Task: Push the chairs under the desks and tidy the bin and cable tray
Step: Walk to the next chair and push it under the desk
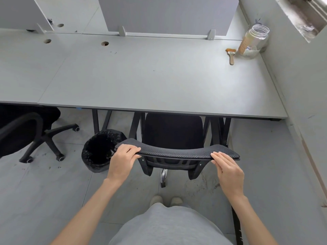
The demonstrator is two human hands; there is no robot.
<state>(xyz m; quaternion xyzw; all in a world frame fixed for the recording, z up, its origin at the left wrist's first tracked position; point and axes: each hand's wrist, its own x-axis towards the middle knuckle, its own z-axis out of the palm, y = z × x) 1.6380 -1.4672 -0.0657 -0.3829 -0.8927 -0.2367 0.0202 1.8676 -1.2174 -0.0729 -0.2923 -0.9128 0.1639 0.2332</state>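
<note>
Hands gripping chair backrest (pixel 177 151) top, left hand (pixel 123 160) fingers curled over, right hand (pixel 228 169) pinching edge

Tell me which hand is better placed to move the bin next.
Left. The left hand grips the black mesh chair back right beside the black-lined round bin; the right hand holds the far end.

We note a grey tiled floor (pixel 53 191), scuffed and marked with dark specks, and a pale grey wall (pixel 299 71) running along the right edge of the desk. At the desk's far edge stands a grey divider panel (pixel 168 13) on two brackets. At the upper right we see a worn, grimy ledge (pixel 304 18); soft light falls on the desk's right side.
</note>
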